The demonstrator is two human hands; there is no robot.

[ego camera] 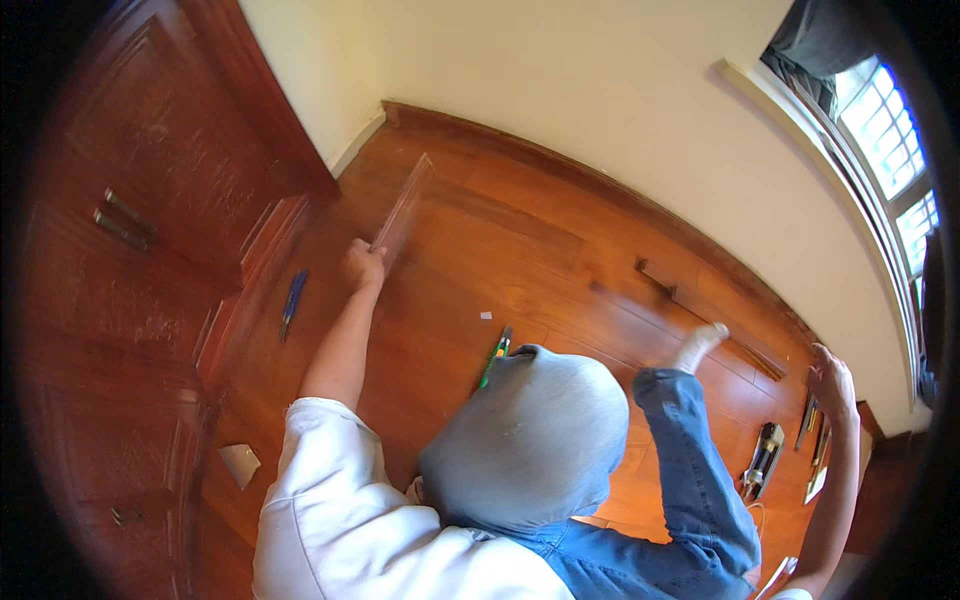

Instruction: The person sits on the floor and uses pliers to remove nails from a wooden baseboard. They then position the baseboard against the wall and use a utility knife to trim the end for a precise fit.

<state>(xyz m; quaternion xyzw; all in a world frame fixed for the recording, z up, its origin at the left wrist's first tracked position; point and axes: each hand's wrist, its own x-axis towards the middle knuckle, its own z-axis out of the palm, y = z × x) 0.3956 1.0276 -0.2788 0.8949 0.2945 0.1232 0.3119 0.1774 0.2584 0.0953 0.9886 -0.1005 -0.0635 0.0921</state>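
Observation:
My left hand (365, 264) is closed on the near end of a thin, flat brown strip (409, 199). The strip, blurred, slants up over the wooden floor (517, 262) towards the wall corner; its material cannot be told. Out at the far right, my right hand (832, 379) is raised near the wall, fingers apart and bent, and nothing shows in it. A green-handled tool (495, 360) lies just beyond my bent knee. Nearer the cabinet is a blue tool with a dark tip (294, 304).
A carved wooden cabinet (172, 150) stands on the left. Brown skirting (600, 176) runs along the wall. Long wooden strips (720, 326) lie by my foot. At right are a dark power tool (763, 457) and several slim tools (810, 420). A pale scrap (240, 465) lies lower left.

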